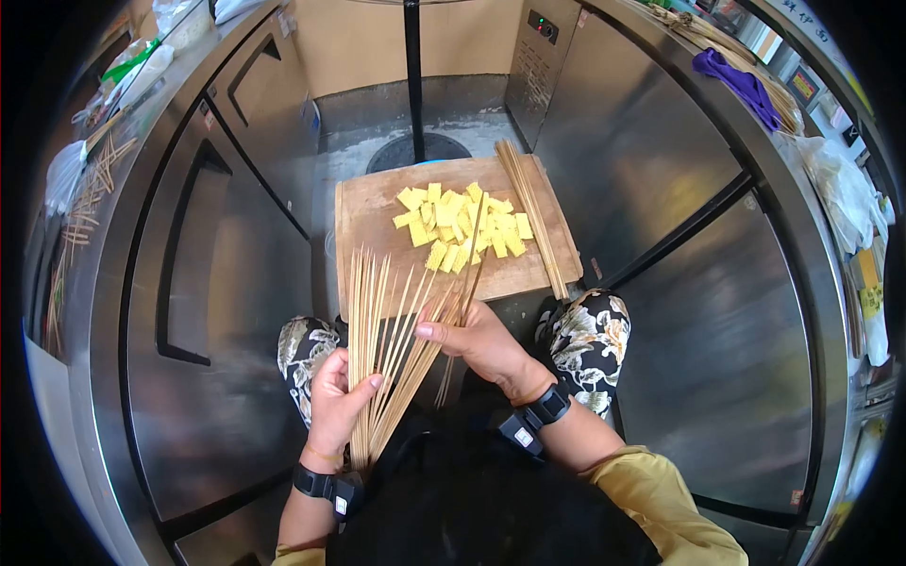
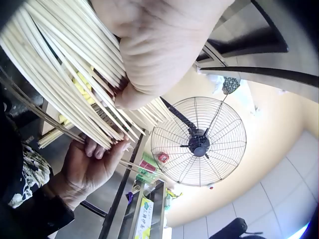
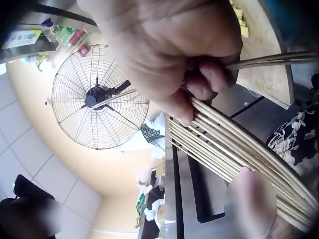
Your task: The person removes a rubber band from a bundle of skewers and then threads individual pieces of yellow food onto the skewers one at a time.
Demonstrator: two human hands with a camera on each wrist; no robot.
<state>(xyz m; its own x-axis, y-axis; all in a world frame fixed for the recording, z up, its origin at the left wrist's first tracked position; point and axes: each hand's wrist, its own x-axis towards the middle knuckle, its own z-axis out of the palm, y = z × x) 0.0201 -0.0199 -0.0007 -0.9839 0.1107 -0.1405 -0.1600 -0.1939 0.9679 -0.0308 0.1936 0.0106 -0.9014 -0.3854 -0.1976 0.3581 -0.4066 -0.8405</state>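
Note:
A fanned bundle of thin wooden sticks (image 1: 363,330) is gripped low down by the left hand (image 1: 342,401), thumb across the front. The right hand (image 1: 486,351) pinches sticks on the bundle's right side and also holds a few darker sticks (image 1: 475,255) that slant upward apart from the rest. In the left wrist view the right hand (image 2: 88,167) is under the sticks (image 2: 60,64), fingers curled. The right wrist view shows its thumb and curled fingers on the sticks (image 3: 224,139), with the darker sticks (image 3: 279,59) coming out between the fingers.
Yellow rectangular pieces (image 1: 458,222) lie piled on a wooden board (image 1: 377,193) in front of the knees. More sticks (image 1: 533,222) lie along its right side. Metal cabinets (image 1: 661,141) stand on both sides, with bags and a purple cloth (image 1: 736,85) on top. A fan (image 2: 198,142) hangs overhead.

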